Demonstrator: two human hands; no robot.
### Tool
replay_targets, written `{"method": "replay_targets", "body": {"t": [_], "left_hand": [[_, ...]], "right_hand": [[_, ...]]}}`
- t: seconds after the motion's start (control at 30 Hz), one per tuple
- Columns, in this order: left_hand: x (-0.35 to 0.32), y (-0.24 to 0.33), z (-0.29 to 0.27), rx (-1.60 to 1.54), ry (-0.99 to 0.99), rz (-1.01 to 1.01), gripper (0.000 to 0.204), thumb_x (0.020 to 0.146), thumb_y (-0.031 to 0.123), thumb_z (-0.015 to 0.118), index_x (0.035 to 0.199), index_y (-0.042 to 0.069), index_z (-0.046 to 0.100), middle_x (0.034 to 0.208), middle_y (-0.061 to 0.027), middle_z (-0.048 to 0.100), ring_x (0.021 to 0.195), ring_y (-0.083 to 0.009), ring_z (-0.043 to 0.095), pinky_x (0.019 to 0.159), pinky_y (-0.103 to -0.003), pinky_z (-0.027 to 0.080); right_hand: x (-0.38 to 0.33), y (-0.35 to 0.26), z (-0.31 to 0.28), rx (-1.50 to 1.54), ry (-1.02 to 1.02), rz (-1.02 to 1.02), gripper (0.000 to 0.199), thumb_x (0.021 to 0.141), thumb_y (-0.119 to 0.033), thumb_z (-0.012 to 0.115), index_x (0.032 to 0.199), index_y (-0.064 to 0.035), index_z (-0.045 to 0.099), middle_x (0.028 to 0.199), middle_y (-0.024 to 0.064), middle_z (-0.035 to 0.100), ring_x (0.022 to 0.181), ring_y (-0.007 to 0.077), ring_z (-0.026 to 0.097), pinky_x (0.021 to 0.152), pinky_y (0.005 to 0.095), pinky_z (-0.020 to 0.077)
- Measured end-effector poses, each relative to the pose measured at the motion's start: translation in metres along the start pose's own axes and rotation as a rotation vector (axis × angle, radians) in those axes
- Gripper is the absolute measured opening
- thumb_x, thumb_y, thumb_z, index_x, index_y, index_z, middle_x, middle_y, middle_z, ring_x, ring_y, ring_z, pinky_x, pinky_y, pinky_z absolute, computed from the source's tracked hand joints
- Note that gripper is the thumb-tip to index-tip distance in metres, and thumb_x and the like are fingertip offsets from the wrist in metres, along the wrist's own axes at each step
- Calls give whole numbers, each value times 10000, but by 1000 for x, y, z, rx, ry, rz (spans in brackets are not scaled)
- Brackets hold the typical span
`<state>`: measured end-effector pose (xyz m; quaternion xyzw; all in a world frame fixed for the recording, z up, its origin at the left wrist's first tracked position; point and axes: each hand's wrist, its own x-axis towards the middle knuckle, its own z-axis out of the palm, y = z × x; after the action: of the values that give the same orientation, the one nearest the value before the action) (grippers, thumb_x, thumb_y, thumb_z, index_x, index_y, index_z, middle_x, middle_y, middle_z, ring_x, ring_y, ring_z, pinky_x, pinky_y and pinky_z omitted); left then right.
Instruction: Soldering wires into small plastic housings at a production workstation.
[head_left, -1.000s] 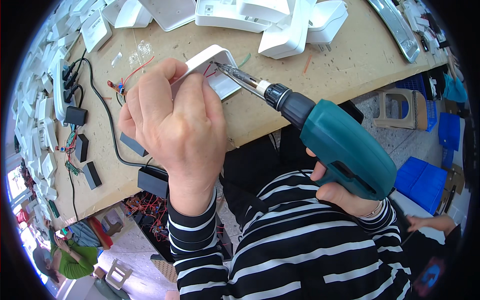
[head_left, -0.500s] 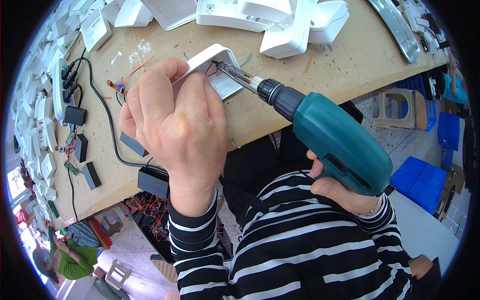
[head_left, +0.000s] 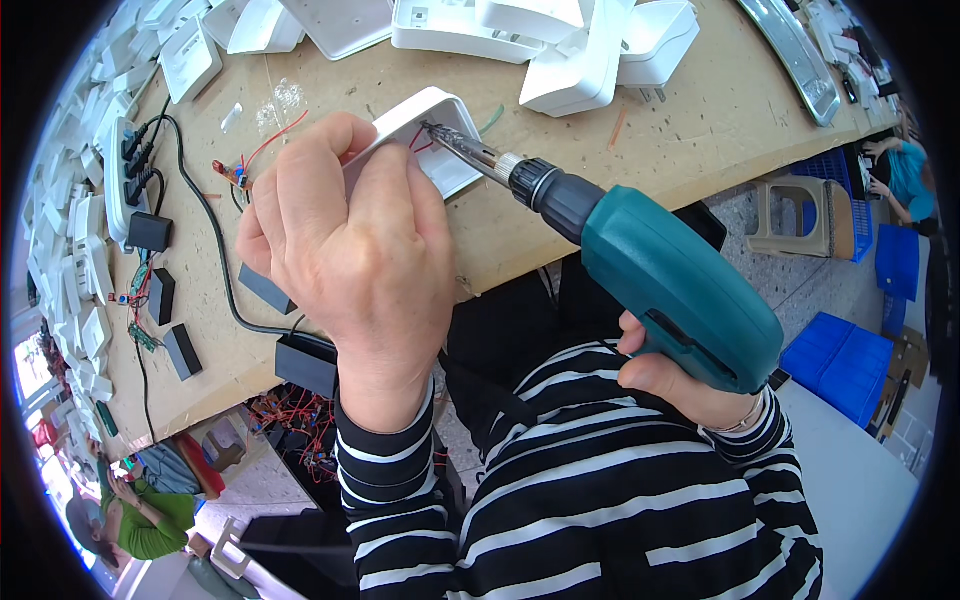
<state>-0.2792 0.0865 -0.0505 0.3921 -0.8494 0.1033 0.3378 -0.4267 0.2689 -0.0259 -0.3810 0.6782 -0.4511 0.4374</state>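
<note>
My left hand [head_left: 355, 230] is closed on a white plastic housing [head_left: 458, 178], tilted so that its hollow inside faces right. Thin red wires show within it. My right hand [head_left: 675, 375] wraps round the handle of a teal electric screwdriver [head_left: 680, 285] with a black collar. Its metal bit [head_left: 460, 145] reaches into the housing; the tip touches or nearly touches the inner wall, and a screw there is too small to make out. Left of my left hand lies a small circuit board [head_left: 236, 174] with a red wire.
White housings [head_left: 575, 65] crowd the table's far side, and more are heaped at the left. A power strip [head_left: 122, 190] with plugged-in black cords lies by several black boxes [head_left: 183, 350]. Wires fill a bin [head_left: 305, 440] below the table edge. Two people work nearby.
The electric screwdriver and my right hand have shifted very slightly left. My left hand and the housing stay put. A dark flat shape has appeared at the lower left, beside my left sleeve.
</note>
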Motion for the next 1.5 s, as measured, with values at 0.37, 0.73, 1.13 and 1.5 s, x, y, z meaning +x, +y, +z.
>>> {"method": "replay_targets", "body": {"t": [0.37,0.73,1.13,1.5], "left_hand": [[0,0,2,-5,20,5,72,662,45,693,728,72,689,916,9,582,883,-187,557,826,-324,320],[1,-2,0,34,10,17,78,702,86,697,774,97,724,911,21,611,838,-161,564,796,-318,329],[1,3,1,-12,15,-16,51,652,39,690,684,70,665,899,8,577,889,-192,563,813,-328,325],[3,3,1,-19,22,-16,54,646,31,686,661,68,649,900,3,575,904,-198,563,813,-328,323]], "right_hand": [[-3,7,3,41,20,-22,697,715,-222,845,1251,79,516,1049,147,668,839,165,685,709,247,549],[-2,14,6,-38,36,-204,690,722,-210,839,1259,75,512,958,100,682,721,103,669,631,204,539],[-2,8,3,3,-5,-56,702,727,-222,838,1270,70,503,1050,132,666,813,148,679,696,245,549],[-1,8,7,0,23,-112,698,730,-206,835,1273,71,496,921,86,674,731,100,662,649,211,536]]}}
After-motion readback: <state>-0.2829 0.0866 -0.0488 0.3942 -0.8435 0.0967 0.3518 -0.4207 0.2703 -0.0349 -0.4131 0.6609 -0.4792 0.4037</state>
